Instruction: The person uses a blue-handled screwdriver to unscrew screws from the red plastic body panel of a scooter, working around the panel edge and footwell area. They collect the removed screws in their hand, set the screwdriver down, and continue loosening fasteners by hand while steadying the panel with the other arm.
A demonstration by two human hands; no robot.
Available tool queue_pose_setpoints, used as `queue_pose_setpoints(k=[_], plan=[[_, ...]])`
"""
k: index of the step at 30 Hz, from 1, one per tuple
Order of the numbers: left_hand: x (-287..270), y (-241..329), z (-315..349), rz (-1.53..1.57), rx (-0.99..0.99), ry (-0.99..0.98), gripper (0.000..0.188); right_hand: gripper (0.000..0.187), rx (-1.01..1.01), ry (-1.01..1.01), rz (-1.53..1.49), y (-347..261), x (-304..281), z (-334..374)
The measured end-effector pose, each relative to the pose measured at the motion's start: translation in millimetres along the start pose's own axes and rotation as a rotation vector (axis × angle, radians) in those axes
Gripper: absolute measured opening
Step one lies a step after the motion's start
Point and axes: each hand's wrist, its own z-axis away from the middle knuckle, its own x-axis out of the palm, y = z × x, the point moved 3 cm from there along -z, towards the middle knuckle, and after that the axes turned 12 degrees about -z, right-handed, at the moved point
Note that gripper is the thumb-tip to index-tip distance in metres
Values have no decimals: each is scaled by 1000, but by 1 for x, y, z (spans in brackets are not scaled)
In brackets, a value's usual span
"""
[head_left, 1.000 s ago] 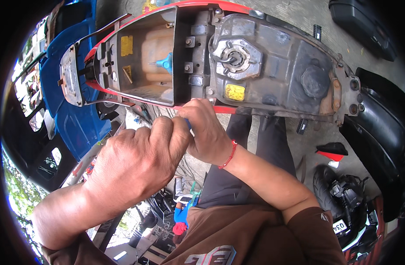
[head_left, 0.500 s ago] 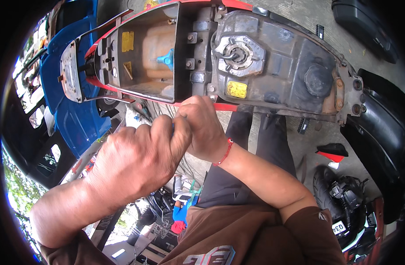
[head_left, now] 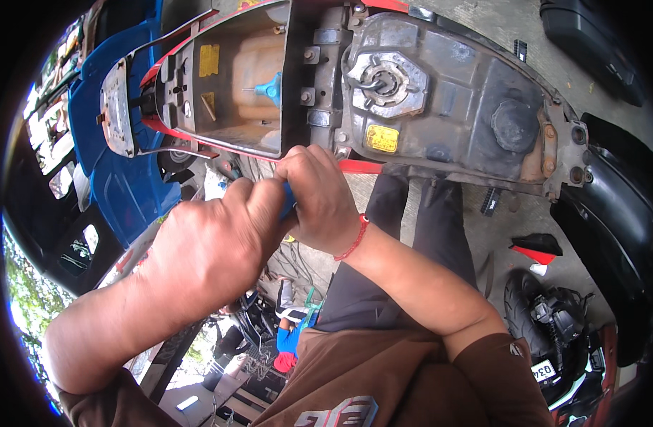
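Gripping small blue-handled tool point(head_left: 289, 201) between both fists: left hand point(head_left: 212, 249) wraps near end, right hand point(head_left: 319, 199) clamps far end, nearer scooter frame rail point(head_left: 358, 166) just beyond knuckles; tool mostly hidden, axis unclear.

A: Specify upper garment.
B: Brown short-sleeved shirt point(head_left: 383, 370); sleeves end above the elbows; forearms bare; pale printed lettering with blue at the chest, partly cut off by the lower edge.
A: Specify wrist fittings.
B: Right hand point(head_left: 319, 196): thin red cord bracelet point(head_left: 353, 239) at the wrist; left hand point(head_left: 209, 249): bare.
A: Lower garment?
B: Dark trousers point(head_left: 405, 263).
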Motion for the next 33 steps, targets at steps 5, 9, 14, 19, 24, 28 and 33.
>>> queue_pose_setpoints(k=[5,9,14,19,24,28,33], plan=[[-7,-13,1,320,-166,-114,33,42,-32,-111,99,7,5,-11],[6,-8,1,-173,-13,-44,34,41,-24,-90,53,6,2,-10],[29,-23,-1,242,-232,-218,35,52,-86,7,-6,0,4,5],[19,-19,13,181,-51,15,33,47,-129,-104,-53,11,-1,8],[25,-7,15,-126,38,20,30,52,-80,-105,20,6,-8,13],[25,-29,-4,346,-298,8,33,53,-72,13,-11,6,-7,15],[6,-27,2,158,-155,-51,32,53,-108,-1,-36,10,-7,16]])
